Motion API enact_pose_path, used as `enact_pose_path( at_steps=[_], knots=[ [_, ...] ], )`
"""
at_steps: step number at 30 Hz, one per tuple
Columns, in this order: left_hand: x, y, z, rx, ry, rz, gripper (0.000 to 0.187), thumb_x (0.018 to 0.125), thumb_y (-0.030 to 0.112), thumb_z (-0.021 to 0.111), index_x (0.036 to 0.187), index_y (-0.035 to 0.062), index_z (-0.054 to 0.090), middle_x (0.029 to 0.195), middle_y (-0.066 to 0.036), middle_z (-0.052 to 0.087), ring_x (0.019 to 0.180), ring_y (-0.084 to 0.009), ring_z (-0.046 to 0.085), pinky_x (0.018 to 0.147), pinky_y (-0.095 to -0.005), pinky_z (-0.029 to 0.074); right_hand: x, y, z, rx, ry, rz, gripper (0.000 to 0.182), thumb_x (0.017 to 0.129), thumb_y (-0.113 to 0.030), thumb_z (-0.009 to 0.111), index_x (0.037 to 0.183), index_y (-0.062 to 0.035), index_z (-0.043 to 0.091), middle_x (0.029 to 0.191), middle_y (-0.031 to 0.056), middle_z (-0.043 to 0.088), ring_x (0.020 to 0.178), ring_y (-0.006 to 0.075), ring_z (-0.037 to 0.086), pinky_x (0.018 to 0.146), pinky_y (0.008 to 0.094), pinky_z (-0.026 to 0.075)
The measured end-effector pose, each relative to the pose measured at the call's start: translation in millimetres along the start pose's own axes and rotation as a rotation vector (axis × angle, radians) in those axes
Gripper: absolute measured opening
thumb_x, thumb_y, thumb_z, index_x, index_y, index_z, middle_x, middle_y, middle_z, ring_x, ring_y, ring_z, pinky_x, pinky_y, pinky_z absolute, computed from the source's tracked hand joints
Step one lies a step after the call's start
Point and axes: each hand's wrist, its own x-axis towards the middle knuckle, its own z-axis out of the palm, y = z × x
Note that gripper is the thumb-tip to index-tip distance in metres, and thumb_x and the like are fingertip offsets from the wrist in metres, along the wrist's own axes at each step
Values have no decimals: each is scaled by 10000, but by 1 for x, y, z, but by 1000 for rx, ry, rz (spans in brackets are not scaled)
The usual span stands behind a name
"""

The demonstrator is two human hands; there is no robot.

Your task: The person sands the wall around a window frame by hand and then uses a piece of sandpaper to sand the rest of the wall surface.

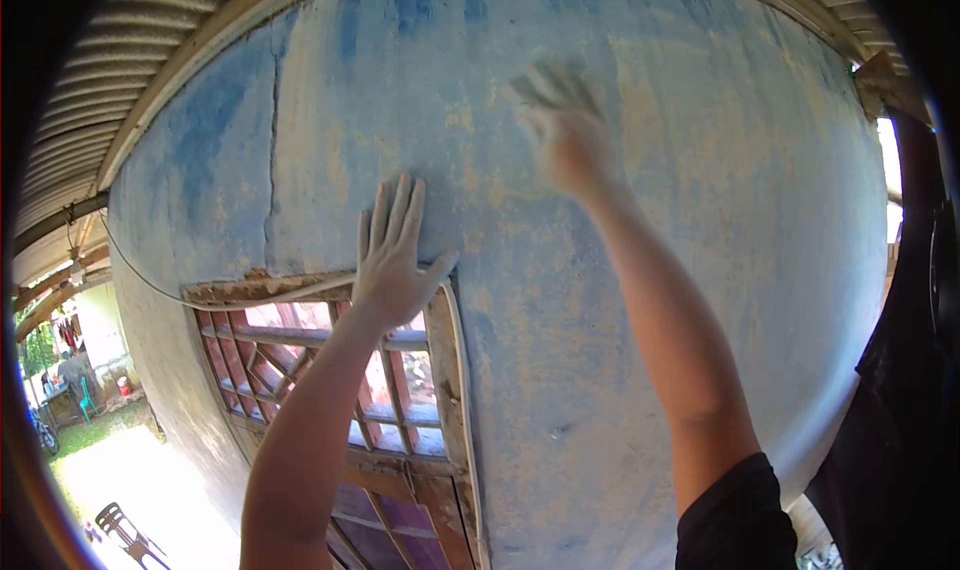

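Observation:
My left hand lies flat on the blue, patchy wall, just above the window's top right corner. Its fingers are stretched out, the thumb spread to the side, and a pale dust coats the skin. Higher up and to the right, my right hand is against or very near the wall, blurred by motion. Its fingers look stretched and apart, whitish as well; whether anything thin lies under the palm is hidden. The wall's paint is worn, with yellowish and darker blue patches.
Below my left hand is a wooden lattice window. A white cable runs along its top and right side. A crack goes down the wall. Corrugated roofing hangs overhead. A chair stands outside at lower left; dark cloth hangs at right.

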Motion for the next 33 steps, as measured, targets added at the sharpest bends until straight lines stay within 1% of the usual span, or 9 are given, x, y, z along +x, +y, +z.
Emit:
enact_pose_path(
  at_steps=[3, 5, 8, 10, 13, 22, 28, 31, 33],
  knots=[
    [-2, 2, -4, -6, -8, -7, 986, 1000, 501, 640, 1729, 143, 79, 1801, -112, 81, 1661, -355, 19, 1339, -540, 50, -47, -33, 4, 177, 24, -292, 415, 1148, -339, 390, 1522, -371, 568, 1735, -26, 344, 1619, 207, 263, 1354, 447, 146],
    [-4, -3, -2, -4, -5, 13, 980, 1003, 491, 638, 1729, 143, 79, 1800, -112, 87, 1661, -354, 20, 1339, -541, 55, -74, -38, -6, 235, -177, -553, 411, 1149, -322, 394, 1511, -378, 580, 1732, -28, 350, 1617, 201, 266, 1355, 431, 157],
    [-11, -3, 0, -7, 10, 47, 961, 1012, 433, 640, 1729, 142, 70, 1799, -125, 89, 1661, -359, 28, 1336, -543, 58, -62, -3, -17, 99, -145, -644, 416, 1156, -319, 370, 1507, -378, 584, 1724, -39, 366, 1614, 201, 276, 1354, 427, 174],
    [-16, -1, 3, -6, 11, 54, 950, 1020, 385, 644, 1730, 143, 61, 1798, -138, 86, 1661, -365, 36, 1333, -546, 57, -49, 16, -37, 111, -150, -238, 420, 1142, -243, 415, 1507, -353, 590, 1698, -27, 417, 1607, 212, 297, 1352, 434, 178],
    [-29, 5, 15, -109, 66, 39, 877, 1037, 305, 617, 1727, 135, 103, 1794, -130, 126, 1658, -367, 65, 1331, -549, 69, -31, 45, -30, 91, 43, -76, 448, 1116, -174, 466, 1519, -333, 578, 1700, -24, 413, 1606, 221, 301, 1351, 451, 175],
    [-34, 34, 38, -161, 301, -131, 759, 985, 162, 499, 1701, 127, 249, 1769, -78, 258, 1650, -330, 165, 1322, -569, 122, -131, -19, -25, 217, -322, -591, 476, 1105, -177, 494, 1549, -343, 535, 1733, -47, 340, 1606, 203, 295, 1361, 443, 146],
    [-34, 38, 51, -83, 328, -192, 726, 993, 188, 455, 1693, 116, 277, 1764, -82, 272, 1649, -331, 170, 1319, -584, 116, -72, 38, -19, 298, 44, -41, 410, 1098, -295, 555, 1503, -344, 595, 1689, -42, 430, 1592, 239, 330, 1339, 489, 222],
    [-35, 42, 54, -92, 355, -211, 716, 998, 191, 445, 1689, 94, 283, 1762, -93, 279, 1647, -351, 170, 1309, -610, 108, -93, 8, -7, 114, 117, -140, 389, 1089, -313, 577, 1473, -339, 628, 1665, -37, 469, 1576, 254, 362, 1325, 503, 258],
    [-36, 47, 56, -103, 367, -232, 712, 999, 184, 447, 1685, 82, 289, 1760, -99, 282, 1647, -359, 169, 1305, -618, 106, -129, -26, -14, 204, -39, -315, 383, 1090, -302, 572, 1466, -344, 633, 1665, -33, 471, 1566, 260, 382, 1326, 493, 258]
  ],
)
